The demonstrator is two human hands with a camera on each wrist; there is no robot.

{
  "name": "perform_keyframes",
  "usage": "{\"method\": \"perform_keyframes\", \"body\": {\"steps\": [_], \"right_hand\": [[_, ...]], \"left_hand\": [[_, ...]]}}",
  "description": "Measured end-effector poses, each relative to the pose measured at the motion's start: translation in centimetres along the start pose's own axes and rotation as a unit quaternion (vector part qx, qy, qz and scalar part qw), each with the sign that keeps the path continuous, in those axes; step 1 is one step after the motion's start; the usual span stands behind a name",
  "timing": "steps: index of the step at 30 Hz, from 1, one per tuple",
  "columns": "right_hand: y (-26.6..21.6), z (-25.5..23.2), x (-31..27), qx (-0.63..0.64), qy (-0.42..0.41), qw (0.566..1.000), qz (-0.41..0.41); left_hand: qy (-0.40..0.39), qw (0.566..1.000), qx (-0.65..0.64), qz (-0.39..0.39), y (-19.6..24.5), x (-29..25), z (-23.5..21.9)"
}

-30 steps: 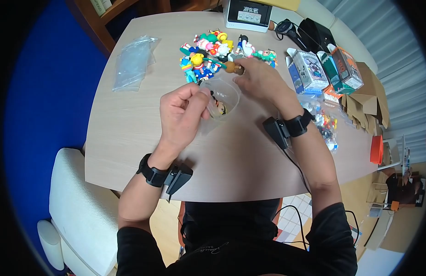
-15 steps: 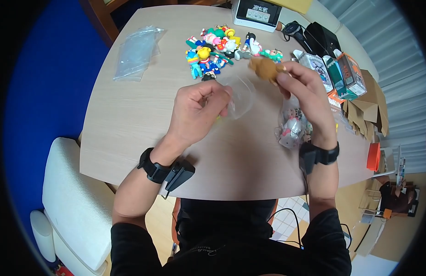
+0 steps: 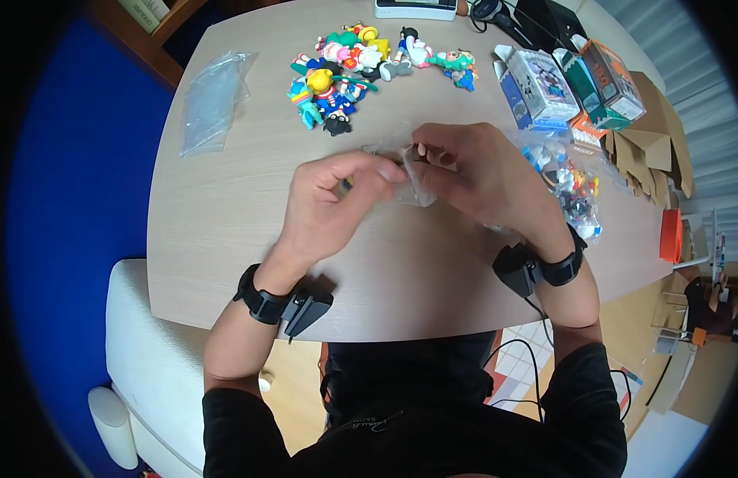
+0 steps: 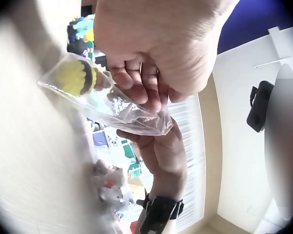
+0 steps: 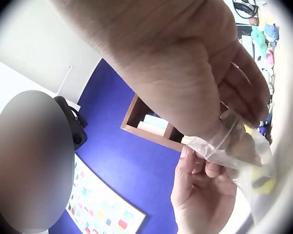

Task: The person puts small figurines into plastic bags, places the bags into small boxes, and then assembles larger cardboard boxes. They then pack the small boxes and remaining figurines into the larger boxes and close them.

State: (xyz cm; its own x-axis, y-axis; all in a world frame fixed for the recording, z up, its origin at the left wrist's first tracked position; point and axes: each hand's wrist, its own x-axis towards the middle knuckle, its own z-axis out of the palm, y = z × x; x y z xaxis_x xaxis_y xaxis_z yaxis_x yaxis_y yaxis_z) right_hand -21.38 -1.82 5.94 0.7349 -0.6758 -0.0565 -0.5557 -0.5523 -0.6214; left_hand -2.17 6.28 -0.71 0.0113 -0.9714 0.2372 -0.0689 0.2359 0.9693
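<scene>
My left hand (image 3: 325, 207) pinches the edge of a small clear plastic bag (image 4: 122, 114) over the table. Low in that bag lies a toy figure with a yellow, black-banded part (image 4: 73, 78). At the bag's mouth my right hand (image 3: 496, 179) holds a brown toy figure (image 5: 241, 146), mostly covered by fingers and plastic; in the right wrist view it overlaps the bag. Beyond the hands is a pile of colourful toy figures (image 3: 361, 56), with a green-and-blue figure (image 3: 458, 68) at its right.
Flat clear bags (image 3: 213, 103) lie at the left of the table. On the right stand toy boxes (image 3: 544, 88), bagged figures (image 3: 576, 191), torn cardboard (image 3: 651, 147) and an orange ring-shaped object (image 3: 671, 235). A white device (image 3: 416, 8) sits at the far edge.
My right hand picked the brown figure from the pile, drew it right, then brought it back left to the bag's mouth. The left hand kept its pinch on the bag.
</scene>
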Motion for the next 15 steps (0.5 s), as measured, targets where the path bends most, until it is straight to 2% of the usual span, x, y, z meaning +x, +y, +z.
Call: {"method": "perform_keyframes", "body": {"steps": [2, 5, 8, 11, 15], "right_hand": [[1.2, 0.3, 0.3, 0.049, 0.014, 0.998, -0.039], [3.5, 0.9, 0.7, 0.083, 0.030, 0.991, -0.100], [4.0, 0.8, 1.0, 0.095, 0.027, 0.988, -0.122], [3.7, 0.4, 0.8, 0.088, 0.009, 0.991, -0.101], [4.3, 1.1, 1.1, 0.128, 0.047, 0.983, -0.120]], "left_hand": [[0.053, 0.998, 0.008, 0.027, -0.7, 0.6, -0.2], [0.084, 0.996, 0.033, 0.026, -1.2, 1.5, -0.6], [0.021, 0.998, 0.044, -0.051, -1.7, 1.6, -0.4], [-0.036, 0.989, 0.118, -0.078, -2.1, 1.7, -0.8], [-0.046, 0.990, 0.075, -0.109, -3.0, 1.7, -1.1]]}}
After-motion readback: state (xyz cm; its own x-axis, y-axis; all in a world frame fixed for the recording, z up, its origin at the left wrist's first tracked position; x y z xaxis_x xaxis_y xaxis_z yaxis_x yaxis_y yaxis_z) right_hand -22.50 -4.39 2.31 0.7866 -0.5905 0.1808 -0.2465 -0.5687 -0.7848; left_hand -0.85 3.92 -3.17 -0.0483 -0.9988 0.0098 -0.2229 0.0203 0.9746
